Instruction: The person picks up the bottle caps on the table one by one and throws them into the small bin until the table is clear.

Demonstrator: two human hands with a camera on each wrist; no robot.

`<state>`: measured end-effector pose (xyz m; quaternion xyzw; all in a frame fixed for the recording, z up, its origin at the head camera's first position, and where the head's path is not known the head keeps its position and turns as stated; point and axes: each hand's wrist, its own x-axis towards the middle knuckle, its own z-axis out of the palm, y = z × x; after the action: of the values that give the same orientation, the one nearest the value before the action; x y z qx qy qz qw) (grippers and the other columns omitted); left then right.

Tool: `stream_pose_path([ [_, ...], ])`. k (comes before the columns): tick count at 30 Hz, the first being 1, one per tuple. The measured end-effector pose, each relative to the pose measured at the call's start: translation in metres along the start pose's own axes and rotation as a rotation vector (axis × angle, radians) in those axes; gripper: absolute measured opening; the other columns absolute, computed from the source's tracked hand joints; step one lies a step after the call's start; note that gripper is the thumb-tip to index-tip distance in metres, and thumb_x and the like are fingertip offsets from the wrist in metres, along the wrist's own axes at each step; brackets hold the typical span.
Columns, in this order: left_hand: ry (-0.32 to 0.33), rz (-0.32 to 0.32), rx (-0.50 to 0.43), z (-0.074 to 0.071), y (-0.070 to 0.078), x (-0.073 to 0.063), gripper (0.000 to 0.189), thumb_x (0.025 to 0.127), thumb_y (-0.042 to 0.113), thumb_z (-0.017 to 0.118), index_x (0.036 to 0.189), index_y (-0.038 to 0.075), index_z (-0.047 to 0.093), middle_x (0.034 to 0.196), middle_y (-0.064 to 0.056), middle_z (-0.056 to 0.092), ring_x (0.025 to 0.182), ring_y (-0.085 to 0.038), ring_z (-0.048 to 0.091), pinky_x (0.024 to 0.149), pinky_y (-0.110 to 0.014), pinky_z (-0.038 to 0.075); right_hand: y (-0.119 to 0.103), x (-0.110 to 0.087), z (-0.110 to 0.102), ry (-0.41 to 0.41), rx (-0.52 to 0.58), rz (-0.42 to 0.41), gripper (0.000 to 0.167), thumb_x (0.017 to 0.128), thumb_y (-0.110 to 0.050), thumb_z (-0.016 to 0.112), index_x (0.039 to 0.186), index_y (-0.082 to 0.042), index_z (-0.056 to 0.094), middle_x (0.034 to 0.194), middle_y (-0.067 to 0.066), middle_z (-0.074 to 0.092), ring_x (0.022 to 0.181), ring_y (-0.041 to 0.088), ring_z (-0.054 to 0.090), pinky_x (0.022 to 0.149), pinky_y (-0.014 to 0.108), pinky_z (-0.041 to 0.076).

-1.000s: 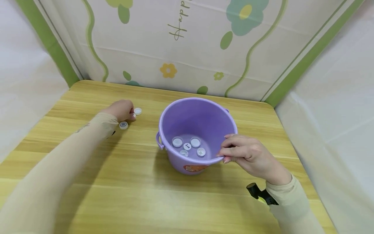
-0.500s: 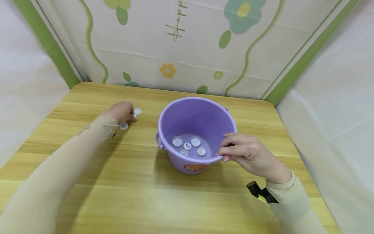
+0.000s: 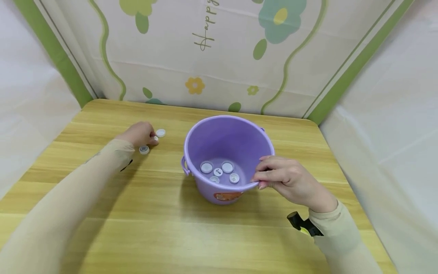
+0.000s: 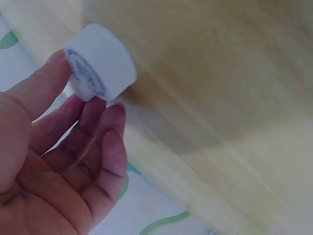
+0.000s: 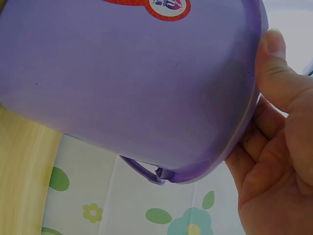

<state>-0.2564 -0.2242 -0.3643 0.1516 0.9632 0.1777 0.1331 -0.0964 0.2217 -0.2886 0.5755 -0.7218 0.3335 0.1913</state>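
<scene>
My left hand [image 3: 137, 134] is low over the left part of the table, pinching a small white cap [image 3: 156, 139] between thumb and fingertips. Just beyond it lies a flat white cap [image 3: 160, 133]. Nearer my wrist is a white cap with a grey print [image 3: 144, 149]; in the left wrist view this printed cap [image 4: 110, 58] partly hides the pinched one. My right hand [image 3: 291, 180] grips the near right rim of a purple bucket [image 3: 232, 131], thumb outside and fingers inside. Several round white caps [image 3: 227, 167] lie on the bucket's bottom.
The wooden table [image 3: 164, 228] ends at a white curtain [image 3: 232, 64] printed with flowers, and white sheets hang at both sides. A handle [image 3: 184, 166] juts from the bucket's left side. A black device [image 3: 302, 223] is strapped to my right wrist.
The head view has shifted slightly. My left hand keeps its pinch on the small white cap, and my right hand keeps its grip on the bucket rim.
</scene>
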Motion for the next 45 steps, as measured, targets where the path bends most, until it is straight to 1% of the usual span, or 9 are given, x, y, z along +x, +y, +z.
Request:
stream_pose_path([
  [4, -0.008, 0.026, 0.013, -0.002, 0.003, -0.006, 0.016, 0.092, 0.014, 0.070, 0.091, -0.001, 0.073, 0.082, -0.009, 0.067, 0.071, -0.022, 0.056, 0.069, -0.041, 0.048, 0.001, -0.001, 0.002, -0.003, 0.004, 0.003, 0.021, 0.096, -0.024, 0.064, 0.093, -0.007, 0.075, 0.093, 0.005, 0.067, 0.085, 0.020, 0.065, 0.105, 0.032, 0.042],
  [9, 0.082, 0.119, 0.048, -0.022, 0.022, -0.011, 0.015, 0.090, 0.014, 0.070, 0.087, 0.000, 0.075, 0.072, -0.004, 0.064, 0.062, -0.017, 0.049, 0.062, -0.035, 0.042, 0.001, -0.001, 0.002, -0.003, 0.000, 0.006, 0.021, 0.095, -0.025, 0.064, 0.093, -0.007, 0.075, 0.092, 0.005, 0.067, 0.086, 0.020, 0.065, 0.106, 0.033, 0.042],
  [14, 0.190, 0.193, 0.070, -0.057, 0.060, -0.021, 0.017, 0.092, 0.016, 0.070, 0.087, 0.001, 0.074, 0.070, -0.004, 0.061, 0.064, -0.019, 0.050, 0.066, -0.037, 0.043, 0.002, -0.001, 0.001, -0.005, -0.003, 0.002, 0.022, 0.096, -0.025, 0.064, 0.094, -0.006, 0.075, 0.092, 0.005, 0.068, 0.087, 0.022, 0.066, 0.106, 0.033, 0.042],
  [17, 0.243, 0.229, 0.088, -0.076, 0.086, -0.029, 0.016, 0.092, 0.019, 0.069, 0.088, 0.004, 0.075, 0.074, -0.004, 0.066, 0.068, -0.020, 0.055, 0.070, -0.038, 0.045, 0.002, -0.001, 0.002, -0.005, -0.003, -0.003, 0.023, 0.096, -0.024, 0.064, 0.094, -0.005, 0.075, 0.093, 0.006, 0.068, 0.086, 0.022, 0.066, 0.105, 0.033, 0.042],
  [20, 0.263, 0.280, 0.108, -0.091, 0.110, -0.037, 0.015, 0.092, 0.020, 0.069, 0.088, 0.007, 0.075, 0.081, -0.005, 0.070, 0.074, -0.021, 0.059, 0.073, -0.039, 0.047, 0.002, -0.001, 0.003, -0.005, -0.005, -0.005, 0.022, 0.095, -0.024, 0.064, 0.094, -0.005, 0.075, 0.092, 0.005, 0.068, 0.086, 0.022, 0.065, 0.105, 0.033, 0.042],
  [24, 0.282, 0.371, 0.175, -0.104, 0.138, -0.049, 0.012, 0.092, 0.017, 0.068, 0.083, 0.009, 0.070, 0.081, -0.005, 0.065, 0.074, -0.023, 0.055, 0.071, -0.038, 0.042, 0.002, -0.002, 0.003, -0.006, -0.007, -0.004, 0.021, 0.095, -0.024, 0.065, 0.094, -0.005, 0.075, 0.092, 0.005, 0.067, 0.086, 0.021, 0.065, 0.106, 0.033, 0.042],
  [32, 0.313, 0.441, 0.275, -0.109, 0.192, -0.074, 0.009, 0.093, 0.017, 0.067, 0.092, 0.009, 0.070, 0.095, -0.010, 0.064, 0.088, -0.027, 0.058, 0.076, -0.046, 0.048, 0.003, -0.002, 0.004, -0.004, -0.011, -0.006, 0.022, 0.095, -0.025, 0.064, 0.094, -0.006, 0.075, 0.092, 0.005, 0.067, 0.084, 0.019, 0.065, 0.105, 0.033, 0.042],
  [39, 0.352, 0.579, 0.291, -0.101, 0.225, -0.090, 0.010, 0.091, 0.017, 0.072, 0.095, 0.007, 0.071, 0.093, -0.008, 0.059, 0.084, -0.024, 0.057, 0.074, -0.040, 0.050, 0.002, -0.001, 0.004, -0.001, -0.002, -0.010, 0.022, 0.096, -0.023, 0.063, 0.095, -0.005, 0.075, 0.092, 0.005, 0.068, 0.087, 0.024, 0.064, 0.105, 0.034, 0.042],
  [45, 0.331, 0.636, 0.311, -0.097, 0.247, -0.096, 0.012, 0.091, 0.018, 0.072, 0.095, 0.007, 0.071, 0.092, -0.008, 0.059, 0.082, -0.026, 0.057, 0.074, -0.039, 0.049, 0.001, 0.000, 0.004, 0.005, 0.000, -0.012, 0.022, 0.096, -0.023, 0.064, 0.095, -0.004, 0.075, 0.092, 0.006, 0.067, 0.087, 0.023, 0.064, 0.105, 0.034, 0.042],
])
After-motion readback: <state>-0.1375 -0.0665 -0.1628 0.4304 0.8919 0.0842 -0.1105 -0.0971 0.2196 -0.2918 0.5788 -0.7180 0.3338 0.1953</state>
